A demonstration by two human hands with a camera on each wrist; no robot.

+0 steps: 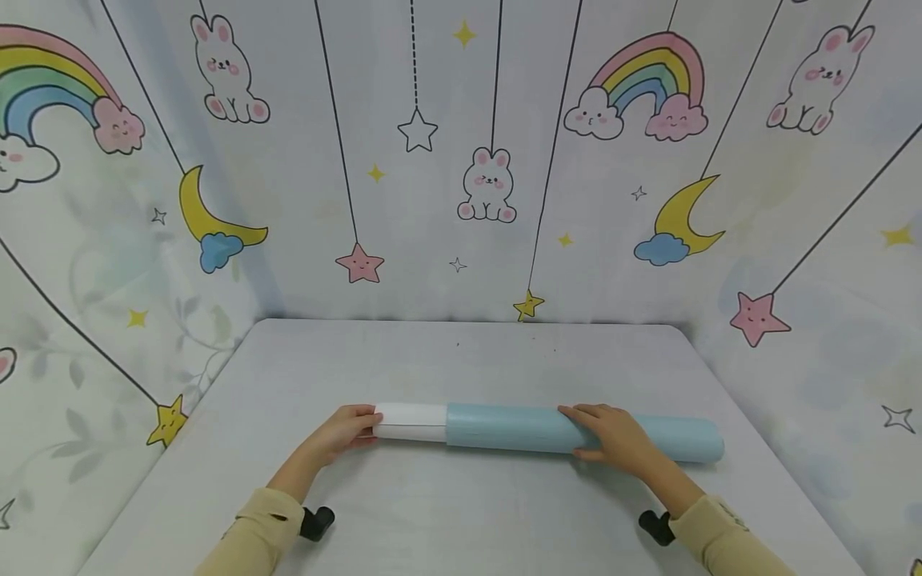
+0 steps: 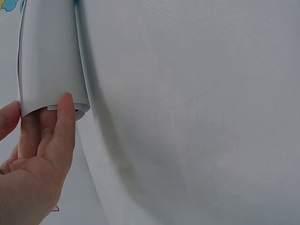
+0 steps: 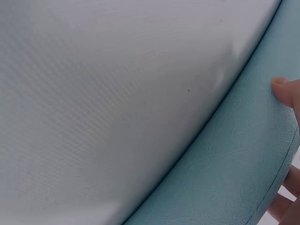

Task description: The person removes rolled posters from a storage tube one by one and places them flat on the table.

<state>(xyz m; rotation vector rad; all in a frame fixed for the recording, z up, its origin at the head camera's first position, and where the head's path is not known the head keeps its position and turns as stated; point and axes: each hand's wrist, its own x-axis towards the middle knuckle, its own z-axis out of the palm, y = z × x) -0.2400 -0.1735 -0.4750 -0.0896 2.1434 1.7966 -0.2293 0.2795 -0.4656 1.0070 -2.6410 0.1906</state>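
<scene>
A white rolled sheet [image 1: 410, 414] lies crosswise on the table, its right part running into a light blue, leather-textured roll [image 1: 515, 428]. At the white roll's left end my left hand [image 1: 344, 434] grips the rim. In the left wrist view, some fingers of that hand [image 2: 40, 164] reach inside the hollow end of the white roll [image 2: 51, 61], with the thumb at its outer edge. Farther right, my right hand [image 1: 612, 438] holds the blue roll from above, thumb on the near side. The right wrist view shows its fingers only partly, against the blue surface [image 3: 220, 164].
The white table [image 1: 468, 520] has rounded far corners, with a few dark specks near its back. Curtains [image 1: 432, 72] printed with rabbits, stars, moons and rainbows hang behind and on both sides. Black bands with small devices [image 1: 317, 524] sit by the beige sleeves.
</scene>
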